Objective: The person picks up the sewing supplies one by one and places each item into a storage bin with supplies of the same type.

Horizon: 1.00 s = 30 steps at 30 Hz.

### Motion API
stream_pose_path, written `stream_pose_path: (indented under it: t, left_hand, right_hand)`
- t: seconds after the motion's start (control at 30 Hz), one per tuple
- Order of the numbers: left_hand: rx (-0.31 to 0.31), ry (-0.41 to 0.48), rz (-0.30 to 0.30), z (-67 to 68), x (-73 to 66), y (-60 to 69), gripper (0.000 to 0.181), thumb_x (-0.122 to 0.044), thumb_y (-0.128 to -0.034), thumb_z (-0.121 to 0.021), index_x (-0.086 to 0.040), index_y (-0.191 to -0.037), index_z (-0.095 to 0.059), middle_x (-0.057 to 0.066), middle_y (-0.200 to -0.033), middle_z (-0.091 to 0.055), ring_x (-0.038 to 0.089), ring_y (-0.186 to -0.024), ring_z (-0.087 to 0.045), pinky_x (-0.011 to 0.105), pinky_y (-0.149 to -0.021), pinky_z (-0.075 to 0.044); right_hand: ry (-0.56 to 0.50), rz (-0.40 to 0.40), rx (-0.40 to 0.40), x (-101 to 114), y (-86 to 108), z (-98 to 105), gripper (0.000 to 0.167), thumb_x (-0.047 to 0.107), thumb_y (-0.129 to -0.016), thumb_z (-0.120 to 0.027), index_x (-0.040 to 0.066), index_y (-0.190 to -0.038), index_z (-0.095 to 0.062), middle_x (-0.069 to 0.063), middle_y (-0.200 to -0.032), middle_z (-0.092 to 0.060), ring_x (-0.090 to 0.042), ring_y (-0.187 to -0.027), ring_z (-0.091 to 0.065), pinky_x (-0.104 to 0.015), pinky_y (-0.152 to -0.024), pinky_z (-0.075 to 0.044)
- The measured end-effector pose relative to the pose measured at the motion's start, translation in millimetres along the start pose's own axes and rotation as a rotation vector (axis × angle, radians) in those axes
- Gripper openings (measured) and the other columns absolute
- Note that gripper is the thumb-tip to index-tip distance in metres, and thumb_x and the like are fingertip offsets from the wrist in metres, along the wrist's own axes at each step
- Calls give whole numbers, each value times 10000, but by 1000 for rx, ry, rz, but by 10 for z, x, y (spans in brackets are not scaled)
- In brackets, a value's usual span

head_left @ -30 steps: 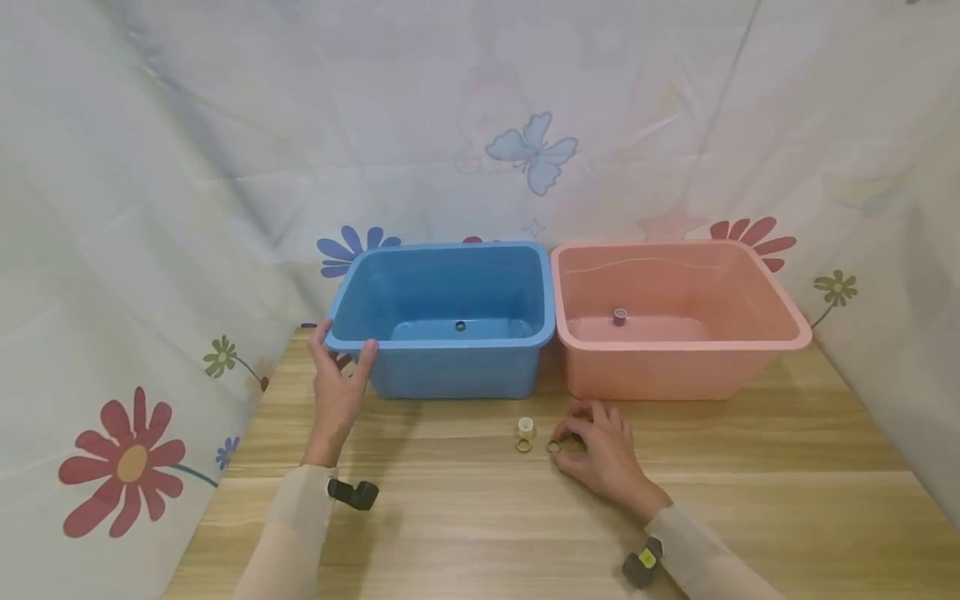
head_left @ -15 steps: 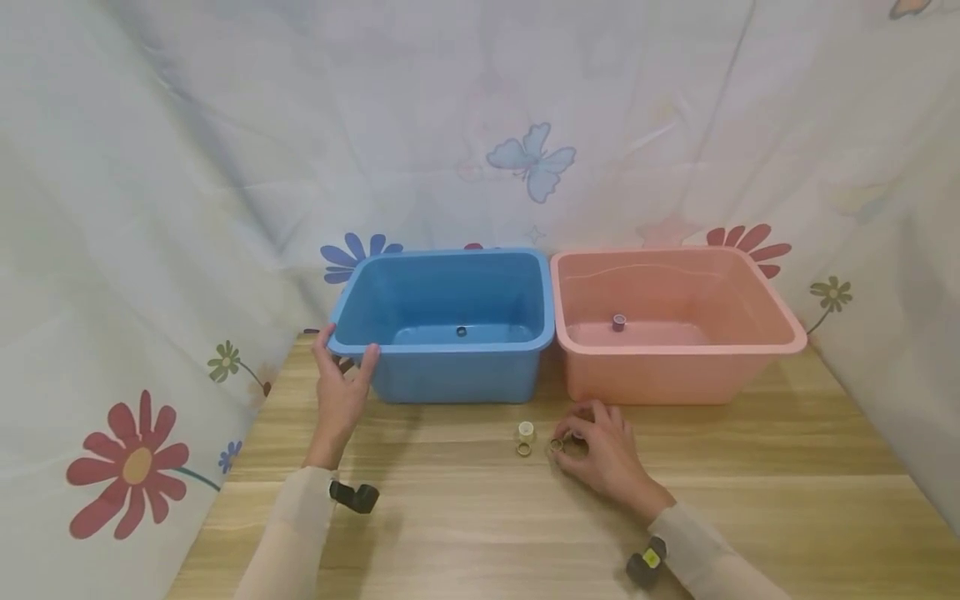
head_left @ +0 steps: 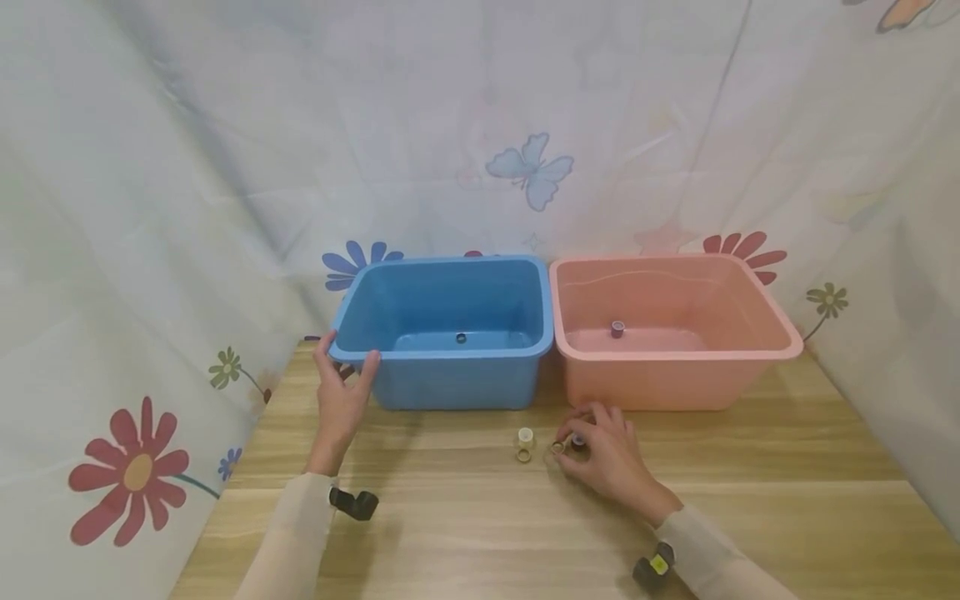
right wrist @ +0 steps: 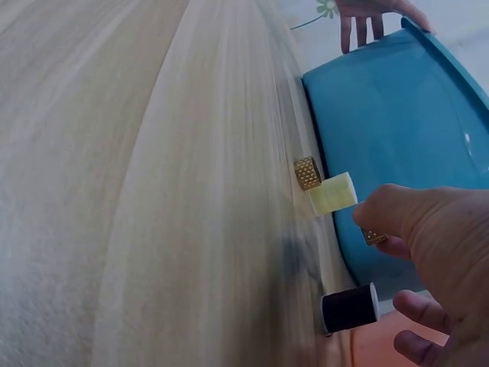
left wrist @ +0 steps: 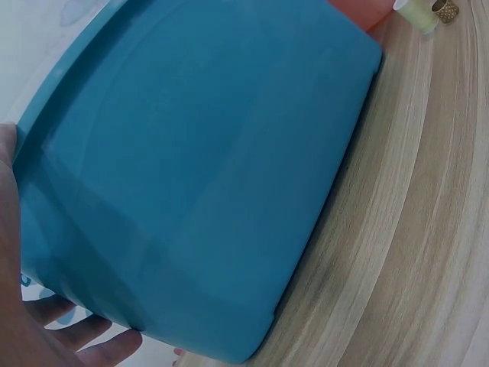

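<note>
My left hand (head_left: 341, 404) grips the near left corner of the blue tub (head_left: 453, 383), its thumb on the front. My right hand (head_left: 611, 454) pinches a gold dimpled thimble (head_left: 558, 447) between thumb and index finger, just over the table. In the right wrist view the thumb covers part of that thimble. Beneath the right hand stands a spool of black thread (right wrist: 349, 309). To its left stand a spool of pale yellow thread (head_left: 525, 437) and a second gold thimble (head_left: 523, 456), close together.
Against the blue tub's right side stands a pink tub (head_left: 675, 383). A small thimble-like ring (head_left: 461, 338) lies in the blue tub, and a purplish spool (head_left: 617, 329) is in the pink one. Behind them hangs a patterned curtain (head_left: 450, 167) over the wooden table's (head_left: 465, 533) far edge.
The right hand has risen slightly with the pinched thimble, and more of the black spool shows beneath it. My left hand stays on the blue tub. The head view has tilted up a little.
</note>
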State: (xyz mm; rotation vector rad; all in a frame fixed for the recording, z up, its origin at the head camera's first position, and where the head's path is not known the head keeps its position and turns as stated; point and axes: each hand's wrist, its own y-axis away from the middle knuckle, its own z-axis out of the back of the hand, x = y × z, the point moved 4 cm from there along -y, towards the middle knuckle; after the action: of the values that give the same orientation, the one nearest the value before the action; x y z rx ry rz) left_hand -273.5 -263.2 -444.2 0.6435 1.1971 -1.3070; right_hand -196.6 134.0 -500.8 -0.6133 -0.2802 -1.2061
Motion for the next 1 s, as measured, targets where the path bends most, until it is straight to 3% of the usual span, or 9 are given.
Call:
stream_pose_path:
  t: [0.4,0.73,1.0]
  left_hand:
    - [-4,-23,12,9,61,-14,820,-572,-955,-655,-415,-1570,-136,107,-1659,-269,447,-1399,-412,649,-1036,-435]
    - [-9,-28,3,5,65,-15,813,-560,-960,-655,-410,-1570,-138,90,-1651,-287,428,-1398,-420,637,-1050,-429]
    - [3,-17,5,6,35,-2,818,-541,-965,-657,-404,-1576,-131,104,-1656,-280,438,-1400,-413,645,-1045,-429]
  right_hand:
    - [28,64,-5,144,-26,154,239,287,-750,-895,297,-935,-744,-36,-1214,-594,-323,-1112,-478,-481,-914,-352]
    - [56,202,-47,329,-90,371,256,263,-739,-920,284,-920,-741,-21,-1135,-623,-293,-1027,-509,-476,-858,-415]
    - [86,246,-9,451,-166,518,256,277,-743,-919,270,-928,-743,-25,-1150,-636,-248,-1023,-507,-458,-868,-442]
